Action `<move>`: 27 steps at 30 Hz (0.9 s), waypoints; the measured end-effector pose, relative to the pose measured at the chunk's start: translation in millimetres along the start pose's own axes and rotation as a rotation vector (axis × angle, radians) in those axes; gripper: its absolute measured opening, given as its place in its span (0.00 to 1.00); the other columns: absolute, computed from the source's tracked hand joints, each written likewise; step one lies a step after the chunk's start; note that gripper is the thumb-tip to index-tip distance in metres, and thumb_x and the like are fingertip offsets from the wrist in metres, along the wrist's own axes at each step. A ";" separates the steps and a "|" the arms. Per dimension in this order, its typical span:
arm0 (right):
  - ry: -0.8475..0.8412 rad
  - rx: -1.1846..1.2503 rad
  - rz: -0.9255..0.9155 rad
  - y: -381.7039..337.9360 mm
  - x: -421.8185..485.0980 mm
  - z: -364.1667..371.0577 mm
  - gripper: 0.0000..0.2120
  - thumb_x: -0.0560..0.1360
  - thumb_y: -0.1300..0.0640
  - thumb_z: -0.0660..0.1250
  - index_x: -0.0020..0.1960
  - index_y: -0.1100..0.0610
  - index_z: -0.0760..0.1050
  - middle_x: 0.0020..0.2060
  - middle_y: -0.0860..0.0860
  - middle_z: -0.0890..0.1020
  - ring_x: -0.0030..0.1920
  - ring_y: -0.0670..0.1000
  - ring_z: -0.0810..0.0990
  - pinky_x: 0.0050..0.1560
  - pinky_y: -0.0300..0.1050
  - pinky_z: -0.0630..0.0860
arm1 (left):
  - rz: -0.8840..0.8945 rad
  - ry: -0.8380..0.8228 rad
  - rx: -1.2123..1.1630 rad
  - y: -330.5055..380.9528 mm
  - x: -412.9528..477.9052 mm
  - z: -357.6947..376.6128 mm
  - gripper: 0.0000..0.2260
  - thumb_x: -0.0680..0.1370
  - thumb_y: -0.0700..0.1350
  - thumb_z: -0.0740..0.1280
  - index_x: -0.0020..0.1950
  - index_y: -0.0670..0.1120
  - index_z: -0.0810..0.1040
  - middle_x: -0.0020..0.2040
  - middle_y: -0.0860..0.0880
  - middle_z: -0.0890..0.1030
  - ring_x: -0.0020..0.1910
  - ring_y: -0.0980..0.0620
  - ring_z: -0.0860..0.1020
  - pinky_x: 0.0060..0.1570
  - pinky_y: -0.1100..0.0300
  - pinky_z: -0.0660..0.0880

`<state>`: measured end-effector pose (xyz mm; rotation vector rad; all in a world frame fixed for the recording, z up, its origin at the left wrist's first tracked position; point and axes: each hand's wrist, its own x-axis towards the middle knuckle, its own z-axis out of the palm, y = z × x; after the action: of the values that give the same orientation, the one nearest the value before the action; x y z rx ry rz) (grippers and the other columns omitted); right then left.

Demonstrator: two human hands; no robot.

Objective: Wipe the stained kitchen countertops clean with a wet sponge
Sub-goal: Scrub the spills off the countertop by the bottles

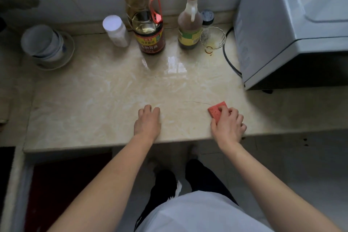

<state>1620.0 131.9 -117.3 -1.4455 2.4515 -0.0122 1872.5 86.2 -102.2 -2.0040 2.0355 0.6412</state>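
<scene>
A red sponge (216, 110) lies flat on the beige marble countertop (105, 96), near the front edge on the right. My right hand (228, 125) grips it with curled fingers on top. My left hand (147, 121) rests on the counter a little to the left, fingers bent down against the surface and holding nothing. The counter's middle shows wet streaks and a faint yellowish smear between my hands. A brown stain (210, 54) sits at the foot of a small glass bowl (212, 38) at the back.
Along the back stand a white jar (115, 30), a tall soy sauce bottle (146, 15), a vinegar bottle (189, 22) and a small shaker (207, 17). Stacked bowls (47, 45) sit at the left. A white microwave (291, 24) with a black cable (228, 58) fills the right.
</scene>
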 end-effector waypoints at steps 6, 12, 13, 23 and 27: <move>-0.019 0.047 0.081 -15.3 -23.5 7.9 0.26 0.74 0.47 0.67 0.69 0.52 0.67 0.63 0.57 0.70 0.62 0.61 0.70 0.56 0.61 0.73 | 0.076 -0.003 0.051 -13.1 0.1 0.5 0.18 0.78 0.42 0.65 0.67 0.49 0.68 0.68 0.46 0.65 0.65 0.42 0.65 0.52 0.49 0.74; -0.046 0.100 0.129 -42.5 -50.3 18.5 0.31 0.74 0.49 0.67 0.74 0.52 0.63 0.68 0.59 0.67 0.65 0.62 0.68 0.59 0.63 0.73 | 0.145 0.014 0.024 -36.0 -5.7 2.4 0.15 0.78 0.41 0.64 0.64 0.47 0.70 0.66 0.46 0.66 0.65 0.43 0.66 0.50 0.48 0.76; -0.048 0.099 0.131 -47.1 -53.9 20.1 0.31 0.74 0.49 0.67 0.75 0.52 0.62 0.69 0.59 0.67 0.65 0.62 0.68 0.60 0.62 0.73 | 0.150 0.013 0.023 -40.2 -6.8 3.0 0.15 0.77 0.41 0.65 0.64 0.47 0.70 0.66 0.46 0.66 0.65 0.43 0.66 0.51 0.48 0.76; -0.074 0.098 0.080 -98.7 -80.0 34.2 0.32 0.76 0.48 0.65 0.77 0.52 0.61 0.69 0.59 0.66 0.65 0.62 0.67 0.61 0.61 0.71 | 0.075 0.065 0.002 -105.0 -19.7 -0.5 0.16 0.77 0.40 0.65 0.65 0.46 0.71 0.67 0.44 0.67 0.66 0.43 0.66 0.53 0.49 0.75; -0.091 0.101 0.037 -125.6 -90.6 40.3 0.31 0.76 0.49 0.65 0.76 0.52 0.61 0.69 0.60 0.66 0.65 0.63 0.67 0.61 0.61 0.71 | 0.020 0.098 0.007 -135.2 -26.7 -0.9 0.17 0.77 0.42 0.66 0.65 0.46 0.71 0.67 0.44 0.68 0.65 0.42 0.67 0.55 0.48 0.75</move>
<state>1778.6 153.1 -114.0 -1.3294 2.3684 -0.0602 2007.5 112.5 -110.6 -2.0512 2.1126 0.5490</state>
